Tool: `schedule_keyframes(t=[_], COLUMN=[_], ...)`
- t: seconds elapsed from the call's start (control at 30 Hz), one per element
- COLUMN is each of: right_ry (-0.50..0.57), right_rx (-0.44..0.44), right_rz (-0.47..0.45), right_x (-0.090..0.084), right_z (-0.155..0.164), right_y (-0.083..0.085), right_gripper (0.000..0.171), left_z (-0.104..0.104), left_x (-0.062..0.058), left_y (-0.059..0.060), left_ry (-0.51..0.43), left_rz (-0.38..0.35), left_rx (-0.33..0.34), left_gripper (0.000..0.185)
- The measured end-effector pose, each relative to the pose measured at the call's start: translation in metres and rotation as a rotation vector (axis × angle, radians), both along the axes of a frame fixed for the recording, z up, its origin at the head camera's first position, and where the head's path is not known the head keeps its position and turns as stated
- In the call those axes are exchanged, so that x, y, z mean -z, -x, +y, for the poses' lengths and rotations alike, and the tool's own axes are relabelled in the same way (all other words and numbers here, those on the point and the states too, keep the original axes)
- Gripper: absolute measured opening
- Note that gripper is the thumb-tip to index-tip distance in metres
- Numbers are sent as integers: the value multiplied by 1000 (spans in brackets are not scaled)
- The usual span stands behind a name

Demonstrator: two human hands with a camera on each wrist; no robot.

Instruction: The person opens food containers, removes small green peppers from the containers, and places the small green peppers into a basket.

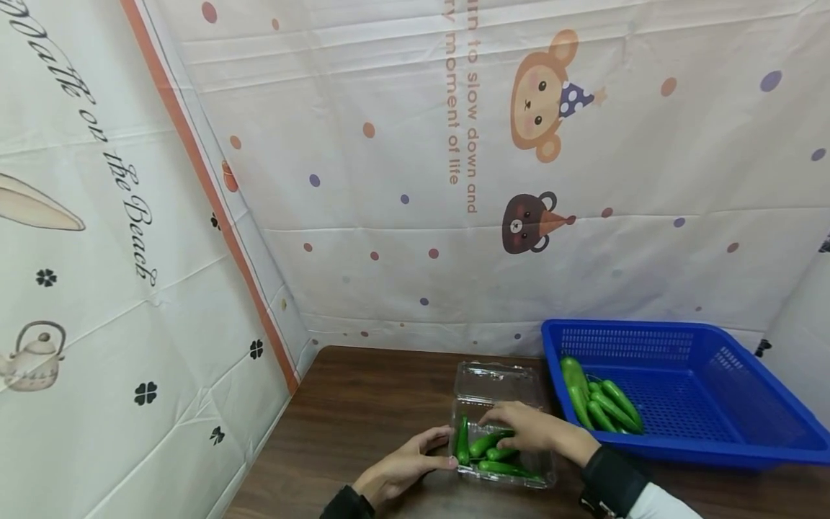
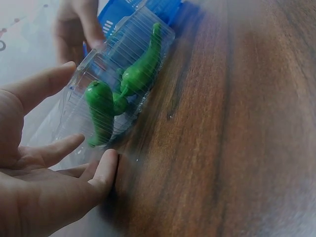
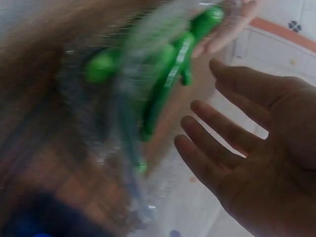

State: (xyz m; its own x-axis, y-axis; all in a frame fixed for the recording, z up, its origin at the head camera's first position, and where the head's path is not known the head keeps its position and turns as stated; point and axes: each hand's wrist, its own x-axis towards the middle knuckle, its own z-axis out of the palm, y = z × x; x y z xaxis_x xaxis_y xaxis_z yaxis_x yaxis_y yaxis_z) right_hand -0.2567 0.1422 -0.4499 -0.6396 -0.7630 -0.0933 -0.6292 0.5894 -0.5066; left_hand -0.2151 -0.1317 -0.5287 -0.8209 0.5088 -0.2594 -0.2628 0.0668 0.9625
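A clear plastic clamshell box [image 1: 545, 472] lies with its lid [image 1: 496, 382] folded back toward the wall. Several green chili peppers [image 1: 502, 468] are inside it; one stands lengthwise along the left side [image 1: 462, 441]. My left hand [image 1: 411, 461] is at the box's left side, thumb by the near corner. In the left wrist view, its loosely spread fingers [image 2: 79, 144] lie along the clear wall. My right hand [image 1: 528, 430] hovers over the peppers from the right. The right wrist view shows its fingers [image 3: 217, 126] spread, holding nothing, with the box blurred beside them.
To the right, a blue plastic basket [image 1: 707, 447] holds more green peppers [image 1: 609, 404] at its left end. The box and basket stand on a dark wooden table [image 1: 363, 404]. Printed white cloth [image 1: 389, 288] hangs behind and to the left of the table.
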Motion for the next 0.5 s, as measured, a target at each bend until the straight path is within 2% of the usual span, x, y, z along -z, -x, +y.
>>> schedule_keyframes(t=[0.2, 0.33, 0.5], right_ry=[-20, -54, -93], right_rx=[6, 33, 71], right_rz=[31, 59, 147], right_x=[21, 33, 39], right_z=[4, 2, 0], right_y=[-1, 0, 1], right_gripper=[40, 44, 47], left_z=[0, -1, 1], left_x=[2, 4, 1], left_y=[0, -2, 0], left_ry=[-9, -12, -12], left_rz=[-28, -22, -19], left_rx=[5, -8, -6], left_gripper=[75, 75, 76])
